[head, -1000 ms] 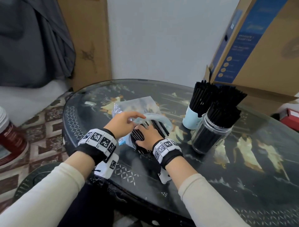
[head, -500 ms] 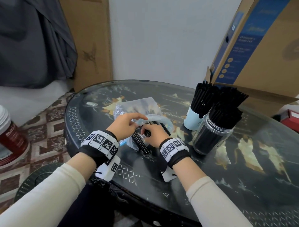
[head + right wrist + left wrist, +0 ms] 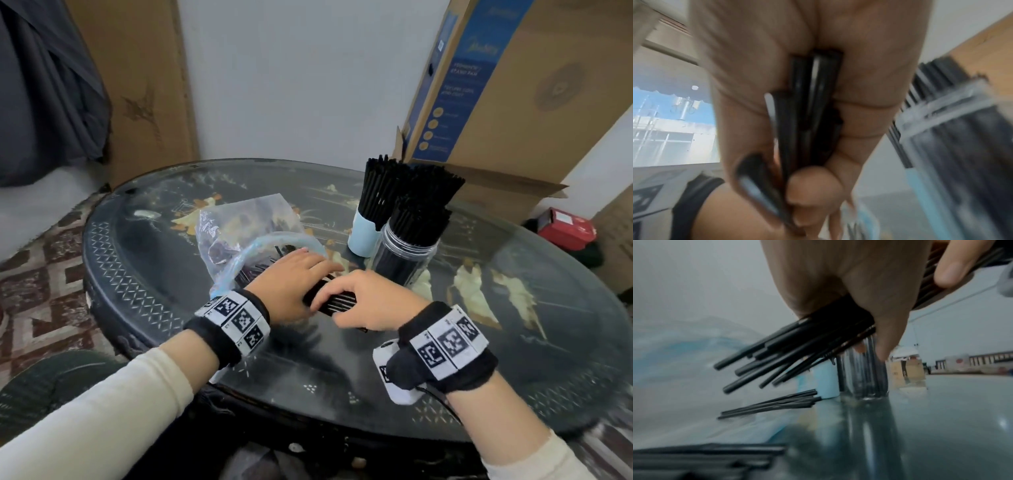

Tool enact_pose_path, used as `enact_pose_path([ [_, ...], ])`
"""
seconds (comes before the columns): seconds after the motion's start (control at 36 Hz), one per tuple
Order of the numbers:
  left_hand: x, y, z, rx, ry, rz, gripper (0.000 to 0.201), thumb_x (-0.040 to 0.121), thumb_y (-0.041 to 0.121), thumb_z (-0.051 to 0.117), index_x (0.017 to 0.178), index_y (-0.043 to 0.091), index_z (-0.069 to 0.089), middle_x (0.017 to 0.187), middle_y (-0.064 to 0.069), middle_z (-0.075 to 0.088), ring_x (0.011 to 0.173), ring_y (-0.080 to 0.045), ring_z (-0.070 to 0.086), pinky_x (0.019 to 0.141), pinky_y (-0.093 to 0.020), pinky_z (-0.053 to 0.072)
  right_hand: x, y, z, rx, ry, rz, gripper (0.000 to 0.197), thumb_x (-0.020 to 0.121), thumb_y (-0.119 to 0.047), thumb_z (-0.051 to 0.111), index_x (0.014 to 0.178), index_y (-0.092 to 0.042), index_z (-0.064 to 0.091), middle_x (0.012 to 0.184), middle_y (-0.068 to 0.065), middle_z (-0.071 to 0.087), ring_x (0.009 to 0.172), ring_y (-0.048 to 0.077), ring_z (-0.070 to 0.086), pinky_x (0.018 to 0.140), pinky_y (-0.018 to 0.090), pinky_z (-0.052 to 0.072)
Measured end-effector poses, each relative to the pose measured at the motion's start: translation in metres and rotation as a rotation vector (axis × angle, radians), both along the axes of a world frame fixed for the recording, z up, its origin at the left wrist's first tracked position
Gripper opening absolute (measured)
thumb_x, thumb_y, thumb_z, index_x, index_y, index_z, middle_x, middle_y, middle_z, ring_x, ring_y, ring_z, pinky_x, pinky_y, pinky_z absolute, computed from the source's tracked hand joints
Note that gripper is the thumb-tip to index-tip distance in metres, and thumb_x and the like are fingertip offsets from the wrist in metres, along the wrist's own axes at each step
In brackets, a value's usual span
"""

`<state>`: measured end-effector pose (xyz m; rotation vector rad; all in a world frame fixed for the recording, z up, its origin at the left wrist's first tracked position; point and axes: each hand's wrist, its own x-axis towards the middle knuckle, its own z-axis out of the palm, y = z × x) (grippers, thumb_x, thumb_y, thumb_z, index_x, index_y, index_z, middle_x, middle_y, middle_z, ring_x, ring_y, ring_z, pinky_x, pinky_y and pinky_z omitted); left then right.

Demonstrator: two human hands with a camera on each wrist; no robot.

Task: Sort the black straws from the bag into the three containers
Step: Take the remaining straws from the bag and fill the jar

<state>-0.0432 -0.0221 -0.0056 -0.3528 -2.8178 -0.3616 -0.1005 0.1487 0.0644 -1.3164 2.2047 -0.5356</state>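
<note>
A bundle of black straws (image 3: 335, 302) lies low over the glass table top (image 3: 513, 342), held from both sides. My left hand (image 3: 296, 284) wraps its far end; in the left wrist view the straw bundle (image 3: 797, 340) fans out from under the curled fingers. My right hand (image 3: 363, 301) grips the near end, and the right wrist view shows the straws (image 3: 813, 105) pinched in its fist. The clear plastic bag (image 3: 246, 226) lies open just left of the hands. A light blue cup (image 3: 363, 236), a clear jar (image 3: 404, 253) and a third container's straws (image 3: 436, 185) stand behind, all full of black straws.
Loose straws (image 3: 772, 404) lie on the glass beside the bag, more straws (image 3: 705, 456) at the near edge. A large cardboard box (image 3: 531, 102) leans behind the containers. A red box (image 3: 565, 229) sits at far right. Patterned floor lies off the table's left edge.
The left hand let go of the bag's mouth and took hold of the bundle. Both hands drew the straws out of the bag, right and towards me.
</note>
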Motion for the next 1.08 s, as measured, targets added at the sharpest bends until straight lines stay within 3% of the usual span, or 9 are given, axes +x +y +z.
enact_pose_path([
  [0.14, -0.011, 0.028, 0.009, 0.154, -0.059, -0.003, 0.017, 0.078, 0.029, 0.067, 0.088, 0.018, 0.058, 0.077, 0.001, 0.066, 0.073, -0.023, 0.061, 0.066, -0.034, 0.048, 0.001, 0.034, 0.017, -0.03, 0.027, -0.04, 0.048, 0.081, -0.006, 0.061, 0.115, -0.038, 0.069, 0.103, -0.015, 0.067, 0.081, -0.004, 0.06, 0.071, 0.008, 0.046],
  [0.28, -0.014, 0.052, 0.007, 0.582, -0.127, 0.002, 0.015, 0.081, 0.02, 0.073, 0.093, 0.012, 0.069, 0.078, 0.007, 0.068, 0.071, 0.005, 0.061, 0.069, -0.018, 0.048, -0.001, 0.062, 0.043, -0.146, 0.129, -0.027, 0.05, 0.085, -0.023, 0.067, 0.13, -0.043, 0.056, 0.124, -0.016, 0.057, 0.114, -0.003, 0.05, 0.1, 0.015, 0.037],
  [0.39, -0.017, 0.072, 0.008, 0.902, -0.18, 0.057, 0.027, 0.079, 0.033, 0.075, 0.088, 0.008, 0.067, 0.079, -0.012, 0.069, 0.072, -0.019, 0.065, 0.07, -0.033, 0.053, 0.002, 0.064, 0.049, -0.5, 0.227, -0.072, 0.037, 0.094, -0.021, 0.061, 0.13, -0.028, 0.059, 0.131, -0.013, 0.054, 0.126, -0.006, 0.043, 0.107, 0.011, 0.03],
  [0.47, -0.023, 0.082, 0.004, 1.051, -0.181, 0.082, 0.01, 0.082, 0.014, 0.073, 0.088, 0.013, 0.064, 0.079, 0.0, 0.067, 0.074, -0.006, 0.064, 0.068, -0.021, 0.053, -0.001, 0.056, 0.039, -0.574, 0.265, -0.077, 0.036, 0.097, -0.018, 0.055, 0.133, -0.022, 0.057, 0.138, -0.007, 0.051, 0.13, -0.001, 0.041, 0.111, 0.015, 0.028],
  [0.58, -0.032, 0.08, -0.015, 1.04, -0.252, 0.153, 0.036, 0.081, -0.002, 0.069, 0.114, 0.008, 0.059, 0.102, 0.003, 0.062, 0.097, -0.011, 0.06, 0.076, -0.015, 0.049, -0.007, 0.046, 0.015, -0.381, 0.306, -0.066, 0.044, 0.096, -0.025, 0.057, 0.139, -0.021, 0.05, 0.147, -0.008, 0.043, 0.136, 0.007, 0.033, 0.114, 0.02, 0.019],
  [0.75, -0.039, 0.074, -0.022, 0.98, -0.185, 0.169, 0.026, 0.082, 0.024, 0.063, 0.108, 0.02, 0.063, 0.103, 0.004, 0.068, 0.102, -0.01, 0.063, 0.086, -0.03, 0.052, -0.007, 0.041, 0.01, -0.484, 0.356, -0.121, 0.044, 0.094, -0.024, 0.059, 0.137, -0.022, 0.052, 0.143, -0.006, 0.046, 0.133, 0.006, 0.032, 0.106, 0.002, 0.009],
  [0.92, -0.035, 0.072, -0.026, 0.928, -0.26, 0.209, 0.022, 0.078, 0.022, 0.064, 0.099, 0.014, 0.064, 0.093, -0.003, 0.069, 0.093, -0.015, 0.066, 0.085, -0.045, 0.054, -0.009, 0.038, 0.007, -0.407, 0.361, -0.123, 0.049, 0.095, -0.028, 0.058, 0.142, -0.019, 0.046, 0.143, -0.004, 0.046, 0.135, 0.011, 0.032, 0.112, 0.017, 0.016],
  [0.97, -0.032, 0.073, -0.021, 0.908, -0.3, 0.235, 0.007, 0.081, 0.021, 0.063, 0.08, 0.015, 0.067, 0.078, -0.002, 0.07, 0.08, -0.016, 0.067, 0.083, -0.042, 0.055, -0.009, 0.039, 0.007, -0.399, 0.326, -0.133, 0.06, 0.094, -0.033, 0.06, 0.148, -0.022, 0.035, 0.151, -0.005, 0.036, 0.14, 0.009, 0.024, 0.116, 0.025, 0.018],
  [1.08, -0.023, 0.075, -0.002, 0.965, -0.224, 0.175, 0.037, 0.09, 0.006, 0.055, 0.058, 0.023, 0.059, 0.058, 0.006, 0.062, 0.055, 0.001, 0.058, 0.062, -0.014, 0.047, -0.008, 0.049, 0.015, -0.528, 0.202, -0.268, 0.094, 0.082, -0.047, 0.072, 0.153, -0.031, 0.013, 0.153, -0.009, 0.023, 0.142, 0.008, 0.019, 0.116, 0.029, 0.022],
])
